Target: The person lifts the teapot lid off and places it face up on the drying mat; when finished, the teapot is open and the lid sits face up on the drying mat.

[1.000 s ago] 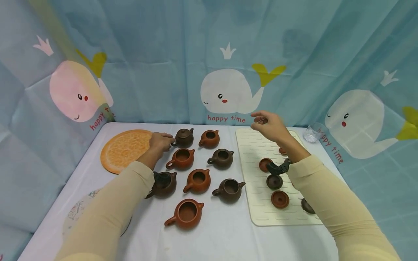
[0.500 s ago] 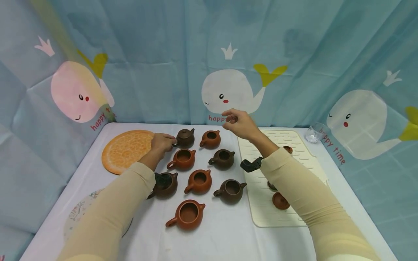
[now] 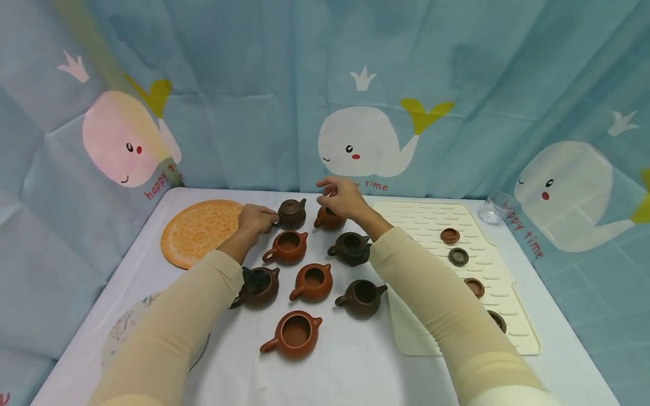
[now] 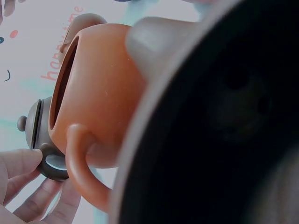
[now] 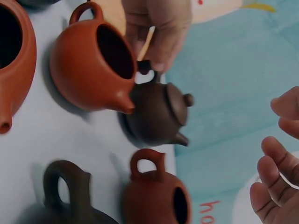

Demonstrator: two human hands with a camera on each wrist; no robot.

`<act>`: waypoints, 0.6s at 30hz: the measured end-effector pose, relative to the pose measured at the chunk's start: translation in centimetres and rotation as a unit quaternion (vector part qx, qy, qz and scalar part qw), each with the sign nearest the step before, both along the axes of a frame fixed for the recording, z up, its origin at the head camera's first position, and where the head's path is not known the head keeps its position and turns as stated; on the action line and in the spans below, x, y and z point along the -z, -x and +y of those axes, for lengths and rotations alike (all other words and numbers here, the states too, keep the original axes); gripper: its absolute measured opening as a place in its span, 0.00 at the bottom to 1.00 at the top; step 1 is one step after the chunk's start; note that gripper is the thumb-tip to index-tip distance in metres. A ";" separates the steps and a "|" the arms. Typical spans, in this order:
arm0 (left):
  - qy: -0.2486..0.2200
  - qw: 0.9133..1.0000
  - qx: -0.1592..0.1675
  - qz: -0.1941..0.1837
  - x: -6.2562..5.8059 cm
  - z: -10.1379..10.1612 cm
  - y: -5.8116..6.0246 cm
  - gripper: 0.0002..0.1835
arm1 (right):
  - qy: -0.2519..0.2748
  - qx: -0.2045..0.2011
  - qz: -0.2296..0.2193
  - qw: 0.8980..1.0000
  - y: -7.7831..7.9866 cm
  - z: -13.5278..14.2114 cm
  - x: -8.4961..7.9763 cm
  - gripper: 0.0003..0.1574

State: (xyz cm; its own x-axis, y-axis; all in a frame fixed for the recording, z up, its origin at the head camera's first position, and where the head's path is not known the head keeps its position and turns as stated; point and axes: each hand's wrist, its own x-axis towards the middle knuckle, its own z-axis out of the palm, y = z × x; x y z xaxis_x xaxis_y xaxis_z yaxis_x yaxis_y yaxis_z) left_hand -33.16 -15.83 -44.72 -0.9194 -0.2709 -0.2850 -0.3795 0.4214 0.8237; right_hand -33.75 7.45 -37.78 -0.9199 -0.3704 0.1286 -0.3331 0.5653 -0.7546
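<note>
My left hand [image 3: 255,220] pinches the handle of a dark brown teapot [image 3: 291,215] in the back row, whose lid is on. Thumb and fingers around that handle also show in the left wrist view. Above the reddish-brown teapot [image 3: 329,220] to its right hovers my right hand [image 3: 346,198], fingers loosely bent with nothing between them. It partly covers that teapot in the head view. Several lidless teapots stand closer to me, among them an orange-red one [image 3: 288,248], a dark one [image 3: 364,299] and a front reddish one [image 3: 295,335].
A cream ridged mat [image 3: 413,214] lies on the right, bearing several small lids, such as a dark one [image 3: 459,257]. Behind it stands a clear glass [image 3: 493,210]. At left lie a round orange mat [image 3: 198,231] and a pale patterned disc [image 3: 124,332], partly under my sleeve.
My right hand has swept left from above the cream mat to over the back teapots, uncovering lids on the mat. The left hand stays at the lidded teapot's handle.
</note>
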 end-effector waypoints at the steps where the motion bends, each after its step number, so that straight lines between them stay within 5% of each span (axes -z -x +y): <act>1: 0.000 1.000 0.002 0.001 -0.1 0.1 0.0 0.09 | -0.004 0.004 -0.004 1.000 0.1 -0.3 0.3 0.20; 18: 0.003 1.000 0.011 0.006 -0.1 -0.1 0.0 0.10 | -0.027 0.011 -0.054 0.998 1.3 -4.0 4.6 0.22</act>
State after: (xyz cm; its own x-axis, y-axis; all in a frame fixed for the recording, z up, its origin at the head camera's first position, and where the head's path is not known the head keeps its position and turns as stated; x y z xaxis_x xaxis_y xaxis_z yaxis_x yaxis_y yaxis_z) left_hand -33.13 -15.91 -44.66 -0.9283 -0.2527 -0.2727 -0.3607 0.4338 0.8257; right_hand -35.04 3.45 -42.35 -0.9355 -0.3531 0.0084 -0.2382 0.6130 -0.7533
